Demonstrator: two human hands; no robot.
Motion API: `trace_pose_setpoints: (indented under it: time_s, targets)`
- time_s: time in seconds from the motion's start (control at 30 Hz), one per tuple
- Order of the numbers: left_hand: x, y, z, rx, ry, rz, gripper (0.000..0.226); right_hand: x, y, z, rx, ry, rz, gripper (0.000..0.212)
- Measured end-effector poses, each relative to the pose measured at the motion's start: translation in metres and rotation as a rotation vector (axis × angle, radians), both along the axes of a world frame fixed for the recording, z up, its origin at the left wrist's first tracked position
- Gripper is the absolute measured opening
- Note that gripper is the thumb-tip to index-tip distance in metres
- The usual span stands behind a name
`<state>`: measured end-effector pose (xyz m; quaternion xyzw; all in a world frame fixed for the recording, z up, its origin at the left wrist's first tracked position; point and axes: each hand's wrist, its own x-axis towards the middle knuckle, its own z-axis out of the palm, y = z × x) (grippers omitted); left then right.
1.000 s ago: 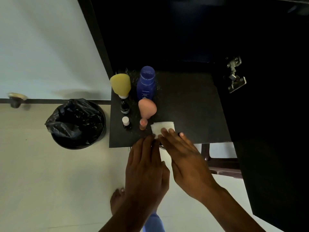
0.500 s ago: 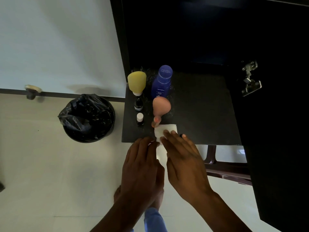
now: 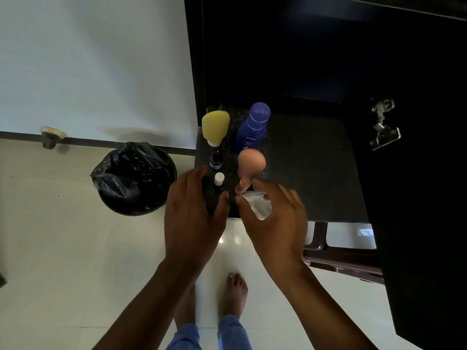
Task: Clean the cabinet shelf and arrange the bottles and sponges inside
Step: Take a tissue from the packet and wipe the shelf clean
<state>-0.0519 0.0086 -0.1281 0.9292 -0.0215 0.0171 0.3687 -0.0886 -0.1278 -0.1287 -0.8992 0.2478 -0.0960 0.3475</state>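
The dark cabinet shelf [image 3: 316, 173] carries a yellow sponge [image 3: 215, 125], a blue Nivea bottle [image 3: 252, 127], a pink sponge [image 3: 252, 161], a small dark bottle [image 3: 216, 160] and a small white-capped bottle [image 3: 218, 178], all grouped at its left side. My right hand [image 3: 275, 223] hovers over the shelf's front edge, closed on a crumpled white wipe [image 3: 259, 204], just below the pink sponge. My left hand [image 3: 192, 213] is at the shelf's front left corner, fingers apart and curved beside the white-capped bottle, with nothing visibly in it.
A round bin lined with a black bag [image 3: 134, 178] stands on the floor left of the cabinet. The open cabinet door [image 3: 429, 223] with its metal hinge [image 3: 382, 125] is at the right. A dark wooden frame [image 3: 341, 261] sits below the shelf. My bare feet [image 3: 235, 294] are underneath.
The wipe lay flat on the shelf under my right fingers; now it is lifted and crumpled in my right hand. My left hand moved up and left toward the small bottles.
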Motion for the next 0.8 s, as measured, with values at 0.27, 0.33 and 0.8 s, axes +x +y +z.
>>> trace_pose_setpoints:
  time_s: [0.27, 0.33, 0.8]
  targets:
    - [0.010, 0.000, -0.004, 0.030, -0.041, -0.036, 0.020, 0.014, 0.013, 0.003, -0.099, 0.017, -0.021, 0.030]
    - [0.010, 0.001, -0.004, 0.037, -0.028, -0.044, 0.018, 0.014, 0.017, 0.003, -0.087, -0.003, -0.045, 0.021]
    - [-0.012, -0.023, 0.015, -0.069, -0.181, -0.150, 0.019, -0.004, -0.022, 0.022, -0.101, -0.127, -0.094, 0.024]
